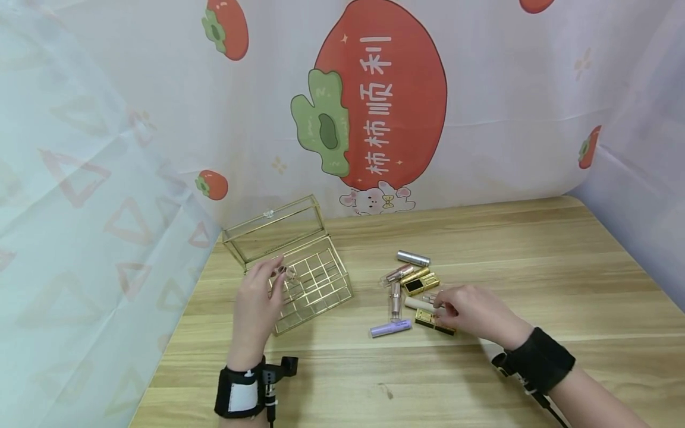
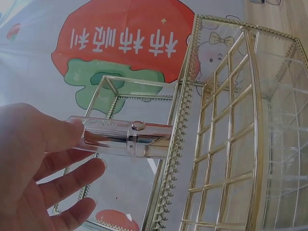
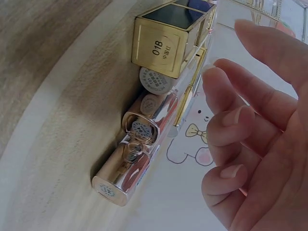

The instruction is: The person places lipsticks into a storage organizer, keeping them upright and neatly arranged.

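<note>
My left hand (image 1: pixel 257 306) pinches a clear-and-rose-gold lipstick tube (image 2: pixel 127 138) between thumb and forefinger, its other fingers spread. The tube is over the near left part of a gold-framed glass box (image 1: pixel 342 295), whose lid (image 1: pixel 274 219) stands raised at the back. A gold grid (image 2: pixel 226 130) divides the box into compartments. Over the right side of a group of lipsticks, my right hand (image 1: pixel 481 312) holds nothing, its fingers loosely bent. Close to it are a gold-and-black lipstick (image 1: pixel 434 323) and a cream tube (image 1: pixel 420 305). In the right wrist view, a square gold lipstick (image 3: pixel 161 45) is marked 01B.
Left of the right hand lie a purple tube (image 1: pixel 390 328) and a clear-cased lipstick (image 1: pixel 395 300). Behind them are a silver tube (image 1: pixel 413 258) and another gold lipstick (image 1: pixel 421 283). A printed curtain (image 1: pixel 481 148) hangs along the table's back edge.
</note>
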{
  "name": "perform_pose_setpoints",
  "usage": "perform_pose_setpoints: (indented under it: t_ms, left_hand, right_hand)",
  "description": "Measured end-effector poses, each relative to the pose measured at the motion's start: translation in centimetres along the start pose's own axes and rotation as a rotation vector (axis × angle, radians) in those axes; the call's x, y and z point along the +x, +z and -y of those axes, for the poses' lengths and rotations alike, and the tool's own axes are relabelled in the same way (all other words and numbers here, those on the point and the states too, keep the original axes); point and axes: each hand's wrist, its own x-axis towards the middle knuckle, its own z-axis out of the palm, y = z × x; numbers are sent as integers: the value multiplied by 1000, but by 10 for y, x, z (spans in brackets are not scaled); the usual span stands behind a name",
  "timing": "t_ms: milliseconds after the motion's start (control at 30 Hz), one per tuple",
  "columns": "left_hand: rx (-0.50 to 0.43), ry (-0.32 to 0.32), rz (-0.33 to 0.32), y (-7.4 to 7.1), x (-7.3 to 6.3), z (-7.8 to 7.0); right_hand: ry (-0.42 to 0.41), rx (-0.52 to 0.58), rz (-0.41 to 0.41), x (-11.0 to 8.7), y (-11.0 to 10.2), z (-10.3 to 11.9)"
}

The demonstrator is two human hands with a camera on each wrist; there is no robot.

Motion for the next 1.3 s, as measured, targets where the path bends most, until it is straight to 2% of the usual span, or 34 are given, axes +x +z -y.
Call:
perform_pose_setpoints:
  t_ms: [433, 967, 1300]
  left_hand:
    - [55, -20, -15, -5, -7, 14]
    - [92, -72, 25, -9, -11, 21]
    - [105, -62, 74, -3, -13, 25]
  right_hand:
    - [13, -42, 43, -1, 2, -2]
    - [62, -61, 67, -2, 5, -3]
    - [84, -62, 84, -2, 6, -5]
